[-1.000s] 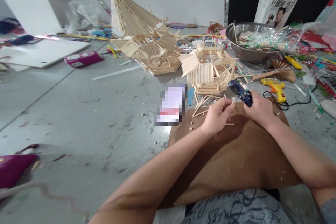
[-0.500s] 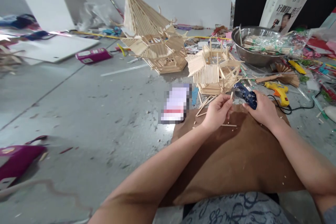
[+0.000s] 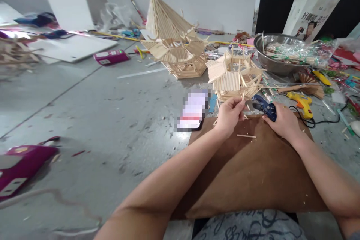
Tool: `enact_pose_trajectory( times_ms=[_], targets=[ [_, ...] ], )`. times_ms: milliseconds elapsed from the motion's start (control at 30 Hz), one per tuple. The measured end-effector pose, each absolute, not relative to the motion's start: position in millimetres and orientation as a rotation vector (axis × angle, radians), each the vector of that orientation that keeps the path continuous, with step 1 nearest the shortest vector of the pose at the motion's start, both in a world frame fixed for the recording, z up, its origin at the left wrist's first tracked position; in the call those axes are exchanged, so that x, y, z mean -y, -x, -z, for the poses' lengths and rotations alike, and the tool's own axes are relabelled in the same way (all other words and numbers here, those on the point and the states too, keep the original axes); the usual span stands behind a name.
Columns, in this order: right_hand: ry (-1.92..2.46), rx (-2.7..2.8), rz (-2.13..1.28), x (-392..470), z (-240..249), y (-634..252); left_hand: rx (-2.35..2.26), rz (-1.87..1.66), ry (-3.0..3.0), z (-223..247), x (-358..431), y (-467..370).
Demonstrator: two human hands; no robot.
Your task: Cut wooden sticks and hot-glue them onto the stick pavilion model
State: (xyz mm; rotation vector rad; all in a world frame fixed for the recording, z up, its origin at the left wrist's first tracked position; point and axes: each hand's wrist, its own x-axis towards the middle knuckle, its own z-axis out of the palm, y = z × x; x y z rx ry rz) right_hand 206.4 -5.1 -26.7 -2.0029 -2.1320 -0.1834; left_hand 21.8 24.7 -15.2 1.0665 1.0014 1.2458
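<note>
Stick (image 3: 243, 96) in pinched left hand (image 3: 229, 114), farther from blue tool (image 3: 264, 107) in closed right hand (image 3: 285, 120)

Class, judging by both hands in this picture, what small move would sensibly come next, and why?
Probably bring the blue hand tool slightly closer to the wooden stick: the left hand pinches that stick nearly upright, while the right hand holds the tool, its head facing the stick across a gap.

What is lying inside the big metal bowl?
The metal bowl holds many thin sticks, with crumpled clear plastic over some of them. The pile covers the bottom, so anything deeper cannot be seen.
</note>
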Motion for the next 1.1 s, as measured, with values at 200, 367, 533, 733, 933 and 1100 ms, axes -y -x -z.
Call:
enact_pose_trajectory(
  times_ms=[200, 367, 533, 733, 933, 1100],
  targets=[
    [2.056, 2.234, 0.176, 3.0, 28.8, -205.2, -0.976, -1.230, -0.925, 9.1, -43.7, -20.4],
    [2.089, 2.285, 0.169, 3.5, 30.9, -203.1, -0.983, -1.139, -0.798, 7.3, -50.3, -23.0],
    [2.081, 2.315, 0.173, 3.0, 31.4, -202.7, -0.973, -1.191, -0.755, 10.9, -51.3, -25.7],
    [2.079, 2.361, 0.206, 1.0, 34.6, -202.6, -0.920, -1.233, -0.761, 7.8, -53.0, -31.5],
    [1.906, 2.420, 0.125, -1.7, 29.5, -206.8, -0.866, -1.245, -0.700, 5.1, -57.7, -30.6],
    [1.534, 2.229, 0.088, -15.3, -6.6, -200.0, -0.852, -1.280, -0.739, 9.8, -59.4, -29.9]
  ],
)
